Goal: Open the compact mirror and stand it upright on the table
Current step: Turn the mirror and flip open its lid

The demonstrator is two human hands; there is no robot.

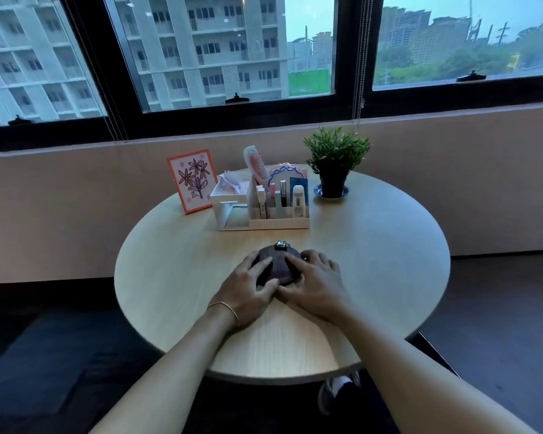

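Note:
A round dark purple compact mirror point(278, 261) lies flat and closed in the middle of the round wooden table point(373, 270), its metal hinge at the far edge. My left hand point(251, 286) rests on its left side, fingers spread over the lid and thumb at the near rim. On the right side lies my right hand point(314, 283), with fingers on the lid and thumb at the near rim beside the left thumb. Both hands cover much of the case.
Behind the mirror stands a white organiser point(264, 211) with cosmetics, a comb and hair bands. A framed flower picture point(193, 181) stands at the back left, a potted plant point(334, 164) on a saucer at the back right. The wall and window lie beyond.

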